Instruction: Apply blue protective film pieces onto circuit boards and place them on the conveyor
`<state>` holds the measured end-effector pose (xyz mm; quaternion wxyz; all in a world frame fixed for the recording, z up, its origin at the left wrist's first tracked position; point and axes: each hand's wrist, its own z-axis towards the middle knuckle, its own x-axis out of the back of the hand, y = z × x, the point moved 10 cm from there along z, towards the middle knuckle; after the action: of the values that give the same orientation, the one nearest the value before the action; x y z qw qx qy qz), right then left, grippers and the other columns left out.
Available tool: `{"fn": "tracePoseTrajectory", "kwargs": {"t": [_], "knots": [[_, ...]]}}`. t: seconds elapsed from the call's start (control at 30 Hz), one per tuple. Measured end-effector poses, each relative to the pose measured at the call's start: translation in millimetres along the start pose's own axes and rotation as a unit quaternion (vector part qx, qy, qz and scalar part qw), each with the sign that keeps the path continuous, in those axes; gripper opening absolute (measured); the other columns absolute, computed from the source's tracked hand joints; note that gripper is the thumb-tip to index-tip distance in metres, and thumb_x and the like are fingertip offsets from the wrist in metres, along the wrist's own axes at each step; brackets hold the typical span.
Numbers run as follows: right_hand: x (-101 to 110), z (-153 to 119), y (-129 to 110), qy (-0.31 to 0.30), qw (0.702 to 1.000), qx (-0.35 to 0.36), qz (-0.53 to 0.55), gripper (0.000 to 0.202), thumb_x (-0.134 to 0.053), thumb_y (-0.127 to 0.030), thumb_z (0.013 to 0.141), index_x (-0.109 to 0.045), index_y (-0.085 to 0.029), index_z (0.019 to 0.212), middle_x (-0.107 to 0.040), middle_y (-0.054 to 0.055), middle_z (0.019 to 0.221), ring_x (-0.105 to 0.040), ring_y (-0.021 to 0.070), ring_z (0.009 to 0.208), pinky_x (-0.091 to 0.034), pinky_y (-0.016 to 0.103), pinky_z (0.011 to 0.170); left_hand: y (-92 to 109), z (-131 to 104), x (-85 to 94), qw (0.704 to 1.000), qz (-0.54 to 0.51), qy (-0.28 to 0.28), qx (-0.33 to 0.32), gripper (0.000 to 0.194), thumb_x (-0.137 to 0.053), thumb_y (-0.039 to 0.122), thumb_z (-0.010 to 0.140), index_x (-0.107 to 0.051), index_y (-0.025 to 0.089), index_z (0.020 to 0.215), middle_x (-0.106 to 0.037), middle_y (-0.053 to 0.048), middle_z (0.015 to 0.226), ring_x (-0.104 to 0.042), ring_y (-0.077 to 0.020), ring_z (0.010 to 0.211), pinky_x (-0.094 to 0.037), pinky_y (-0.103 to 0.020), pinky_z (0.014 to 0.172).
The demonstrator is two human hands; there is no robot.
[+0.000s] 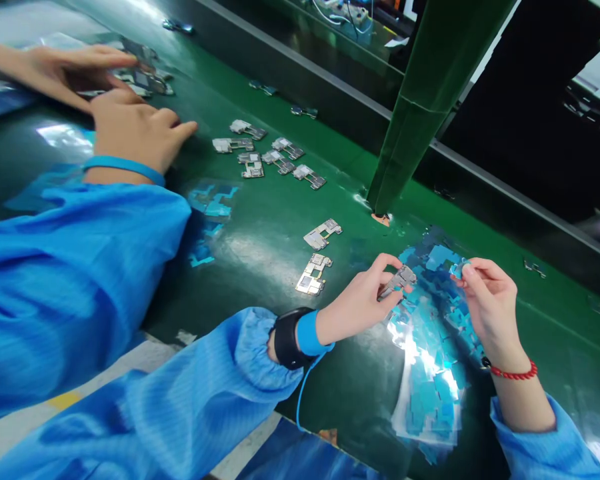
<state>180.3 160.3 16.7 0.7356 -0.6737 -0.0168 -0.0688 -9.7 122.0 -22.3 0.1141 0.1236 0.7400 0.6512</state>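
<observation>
My left hand (355,301), with a blue wrist strap and a black band, grips a small phone circuit board (403,279) between thumb and fingers. Across from it, my right hand (495,310), wearing a red beaded bracelet, pinches a small piece of blue film (459,269). Below both hands lie many blue film pieces (433,393), some on a clear plastic sheet. Left of my left hand, two circuit boards rest apart: an upper one (316,236) and a lower one (307,283).
Several more circuit boards (279,160) lie farther back. At the left, a co-worker's hands (135,130) are over another group of boards (147,80). Blue film scraps (211,207) lie near that sleeve. A green post (405,140) rises from the green table (260,233).
</observation>
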Motion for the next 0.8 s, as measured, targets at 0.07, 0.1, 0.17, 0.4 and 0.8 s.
{"fn": "tracePoseTrajectory", "kwargs": {"t": [0.07, 0.1, 0.17, 0.4, 0.8], "knots": [[1, 0, 0, 0.003, 1.000, -0.006, 0.013, 0.021, -0.079, -0.038, 0.071, -0.068, -0.023, 0.081, -0.059, -0.001, 0.067, -0.054, 0.0131, 0.059, -0.051, 0.031, 0.067, 0, 1, -0.9, 1.000, 0.016, -0.004, 0.001, 0.022, -0.056, 0.026, 0.085, -0.056, 0.016, 0.106, -0.067, -0.001, 0.076, -0.053, -0.0113, 0.061, -0.039, -0.024, 0.056], [1, 0, 1, 0.003, 1.000, -0.012, 0.023, 0.021, -0.080, -0.037, 0.071, -0.068, -0.023, 0.081, -0.059, -0.001, 0.066, -0.054, 0.0128, 0.058, -0.052, 0.031, 0.067, 0, 2, -1.1, 1.000, 0.009, -0.005, 0.001, 0.023, -0.056, 0.027, 0.085, -0.060, 0.015, 0.104, -0.067, -0.002, 0.076, -0.053, -0.0116, 0.061, -0.039, -0.024, 0.055], [0, -1, 3, -0.003, 0.999, -0.024, 0.041, 0.020, -0.081, -0.035, 0.070, -0.069, -0.023, 0.081, -0.059, -0.002, 0.065, -0.054, 0.0120, 0.058, -0.051, 0.030, 0.068, 1, 4, -2.1, 0.999, -0.032, -0.011, 0.001, 0.027, -0.057, 0.028, 0.085, -0.063, 0.014, 0.107, -0.068, -0.004, 0.081, -0.057, -0.0129, 0.065, -0.042, -0.025, 0.057], [-9, -14, -10, -0.039, 0.999, -0.026, -0.025, 0.014, -0.078, -0.031, 0.074, -0.071, -0.023, 0.081, -0.064, 0.001, 0.070, -0.058, 0.0130, 0.061, -0.049, 0.026, 0.059, 0, 3, -0.2, 0.993, -0.116, 0.008, 0.007, 0.022, -0.054, 0.027, 0.088, -0.050, 0.019, 0.108, -0.068, -0.004, 0.081, -0.068, -0.0181, 0.079, -0.054, -0.029, 0.066], [17, -51, -42, 0.046, 0.985, 0.080, -0.144, 0.004, -0.074, -0.022, 0.078, -0.071, -0.022, 0.080, -0.066, 0.003, 0.076, -0.060, 0.0151, 0.071, -0.050, 0.025, 0.063, -5, 1, -3.8, 0.973, -0.224, 0.002, 0.057, 0.031, -0.057, 0.021, 0.085, -0.060, 0.014, 0.115, -0.059, 0.001, 0.083, -0.069, -0.0166, 0.082, -0.057, -0.035, 0.082]]}}
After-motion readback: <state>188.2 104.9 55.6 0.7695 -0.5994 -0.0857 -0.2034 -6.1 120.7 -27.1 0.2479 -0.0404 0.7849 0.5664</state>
